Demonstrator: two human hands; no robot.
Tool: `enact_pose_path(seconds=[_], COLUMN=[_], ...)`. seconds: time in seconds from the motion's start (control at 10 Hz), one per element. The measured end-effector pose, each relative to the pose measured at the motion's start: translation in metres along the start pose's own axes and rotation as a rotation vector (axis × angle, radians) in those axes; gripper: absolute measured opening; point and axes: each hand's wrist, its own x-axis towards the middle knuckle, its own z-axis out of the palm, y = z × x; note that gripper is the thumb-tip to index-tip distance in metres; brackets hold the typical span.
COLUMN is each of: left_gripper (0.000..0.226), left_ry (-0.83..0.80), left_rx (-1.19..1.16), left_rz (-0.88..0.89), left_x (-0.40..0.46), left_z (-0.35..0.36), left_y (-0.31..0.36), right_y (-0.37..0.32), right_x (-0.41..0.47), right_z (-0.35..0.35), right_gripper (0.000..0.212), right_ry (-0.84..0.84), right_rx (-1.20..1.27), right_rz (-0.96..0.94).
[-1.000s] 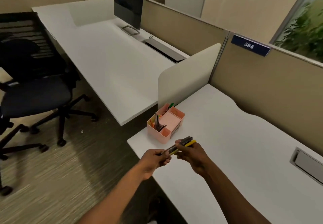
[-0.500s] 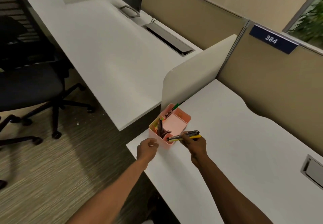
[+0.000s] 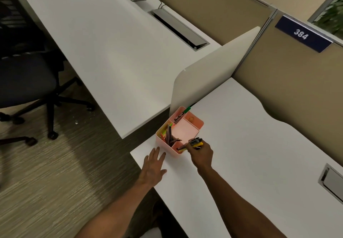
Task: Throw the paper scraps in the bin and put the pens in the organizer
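Observation:
A pink organizer [image 3: 198,123] with several compartments stands at the left corner of the white desk [image 3: 250,145]. Its left compartment holds several pens and pencils [image 3: 168,134]; a green-capped marker [image 3: 182,113] leans in the far one. My right hand [image 3: 201,155] grips a bundle of pens [image 3: 194,143], dark and yellow, with their tips angled down into the organizer's near compartment. My left hand [image 3: 154,165] lies flat on the desk edge just left of the organizer, fingers spread, holding nothing. No paper scraps or bin are in view.
A white divider panel [image 3: 209,76] rises right behind the organizer. A neighbouring desk [image 3: 104,48] with a monitor foot and a cable tray lies to the left. A black office chair [image 3: 24,74] stands on the carpet. A cable hatch [image 3: 332,182] is set in the desk at right.
My left hand let go of the pens and came down flat on the desk by the organizer. My right hand carried the bundle forward and lowered its tips into the near compartment.

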Motion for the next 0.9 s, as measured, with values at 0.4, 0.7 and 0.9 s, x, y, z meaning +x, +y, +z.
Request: enact_pose_path(seconds=[0.4, 0.7, 0.9], left_gripper=[0.08, 0.076, 0.076], left_ry=[-0.017, -0.039, -0.092], left_rx=[0.115, 0.164, 0.172], left_rz=[0.047, 0.078, 0.099], left_x=[0.006, 0.006, 0.006], left_z=[0.016, 0.027, 0.023], left_y=[-0.008, -0.016, -0.015], right_y=[0.007, 0.007, 0.013], right_x=[0.006, 0.008, 0.004], right_z=[0.019, 0.013, 0.003], right_gripper=[0.03, 0.044, 0.051], right_ry=[-0.062, -0.137, -0.085], right_rx=[-0.343, -0.359, -0.302], right_rz=[-0.162, -0.206, -0.19])
